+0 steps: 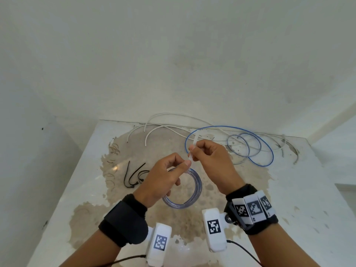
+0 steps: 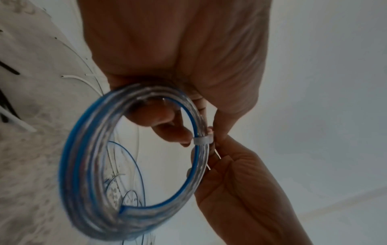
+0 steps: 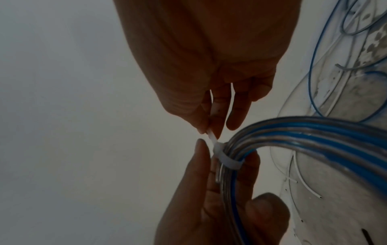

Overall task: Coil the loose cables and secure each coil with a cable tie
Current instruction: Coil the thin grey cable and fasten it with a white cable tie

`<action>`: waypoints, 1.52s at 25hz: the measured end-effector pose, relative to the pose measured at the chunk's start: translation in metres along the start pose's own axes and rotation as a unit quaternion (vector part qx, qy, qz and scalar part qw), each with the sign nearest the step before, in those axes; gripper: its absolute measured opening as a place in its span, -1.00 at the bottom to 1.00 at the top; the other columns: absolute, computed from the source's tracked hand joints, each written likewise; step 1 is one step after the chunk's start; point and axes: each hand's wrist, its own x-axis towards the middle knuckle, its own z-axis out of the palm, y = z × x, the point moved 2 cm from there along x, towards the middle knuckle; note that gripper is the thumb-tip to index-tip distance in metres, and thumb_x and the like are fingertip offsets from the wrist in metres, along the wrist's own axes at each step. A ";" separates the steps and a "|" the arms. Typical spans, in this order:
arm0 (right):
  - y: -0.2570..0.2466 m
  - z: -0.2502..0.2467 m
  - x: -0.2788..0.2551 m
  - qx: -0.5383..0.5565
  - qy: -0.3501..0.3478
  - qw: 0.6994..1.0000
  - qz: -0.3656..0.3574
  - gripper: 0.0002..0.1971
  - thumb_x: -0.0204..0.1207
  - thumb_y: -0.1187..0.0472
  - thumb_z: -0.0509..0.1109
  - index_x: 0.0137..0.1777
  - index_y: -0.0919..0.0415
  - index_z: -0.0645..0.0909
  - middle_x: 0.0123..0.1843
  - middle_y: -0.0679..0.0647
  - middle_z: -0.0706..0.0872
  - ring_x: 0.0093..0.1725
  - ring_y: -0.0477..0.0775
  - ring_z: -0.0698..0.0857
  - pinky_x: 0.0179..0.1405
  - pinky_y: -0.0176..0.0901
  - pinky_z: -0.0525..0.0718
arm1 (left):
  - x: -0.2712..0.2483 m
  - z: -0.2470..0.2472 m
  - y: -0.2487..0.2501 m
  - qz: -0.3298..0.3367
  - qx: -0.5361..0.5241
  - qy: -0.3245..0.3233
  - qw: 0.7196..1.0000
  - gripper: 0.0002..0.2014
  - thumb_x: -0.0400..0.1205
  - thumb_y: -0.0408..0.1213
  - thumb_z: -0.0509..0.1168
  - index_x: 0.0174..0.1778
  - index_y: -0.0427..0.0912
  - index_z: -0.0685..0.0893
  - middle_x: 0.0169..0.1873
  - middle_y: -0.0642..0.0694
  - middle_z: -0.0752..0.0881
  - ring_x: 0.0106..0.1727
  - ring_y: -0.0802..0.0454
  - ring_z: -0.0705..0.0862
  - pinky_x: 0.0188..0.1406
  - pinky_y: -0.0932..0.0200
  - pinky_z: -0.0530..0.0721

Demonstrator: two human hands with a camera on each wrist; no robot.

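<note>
My left hand (image 1: 173,168) holds a coil of clear cable with a blue stripe (image 1: 194,195) above the table, fingers curled round it at the top. A white cable tie (image 2: 202,140) is looped tight round the coil's strands (image 3: 228,161). My right hand (image 1: 194,151) pinches the tie's free tail (image 1: 195,141) between thumb and fingers, just above the left thumb. The tail (image 3: 211,137) runs from the tie's head up into the right fingers. The two hands are close together.
Loose blue cable loops (image 1: 250,147) and white cables (image 1: 163,128) lie at the back of the white table (image 1: 86,189), against the wall. Several black cable ties (image 1: 134,174) lie left of my hands. The table's middle is stained brown.
</note>
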 end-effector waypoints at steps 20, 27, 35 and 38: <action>0.056 -0.029 -0.021 0.091 -0.062 0.976 0.190 -0.68 0.74 -0.08 0.30 0.22 0.11 0.76 0.08 0.06 0.89 -0.07 0.03 0.84 -0.08 -0.10 0.75 | 0.027 0.031 -0.010 -0.051 -0.057 0.023 0.997 -0.79 0.75 -0.20 0.31 -0.06 -0.29 0.57 -0.19 -0.05 0.65 -0.51 0.18 0.52 -0.72 0.45 0.29; 0.107 -0.068 -0.066 0.146 -0.052 0.966 0.205 -0.80 0.72 0.20 0.39 0.25 0.23 0.73 0.04 0.15 0.88 -0.06 0.00 0.81 -0.11 -0.19 0.80 | 0.045 0.075 -0.020 -0.136 -0.099 -0.004 0.986 -0.78 0.76 -0.04 0.27 0.09 -0.11 0.68 -0.02 -0.04 0.74 -0.28 0.08 0.73 -0.57 0.17 0.57; 0.138 -0.168 -0.052 0.358 -0.016 0.903 0.238 -0.59 0.59 0.04 0.37 0.33 0.26 0.73 0.07 0.13 0.84 -0.09 0.01 0.79 -0.12 -0.14 0.77 | 0.065 0.154 -0.013 -0.233 -0.201 -0.072 0.949 -0.73 0.78 -0.16 0.20 0.18 -0.23 0.72 -0.17 -0.09 0.83 -0.21 0.05 0.83 -0.21 0.15 0.82; 0.153 -0.210 -0.055 0.511 -0.042 0.821 0.250 -0.59 0.66 0.05 0.34 0.41 0.23 0.72 0.21 0.14 0.83 0.00 0.06 0.84 -0.04 -0.06 0.78 | 0.079 0.204 -0.010 -0.245 -0.269 -0.053 0.930 -0.74 0.78 -0.19 0.20 0.15 -0.24 0.73 -0.19 -0.09 0.84 -0.26 0.08 0.84 -0.27 0.16 0.84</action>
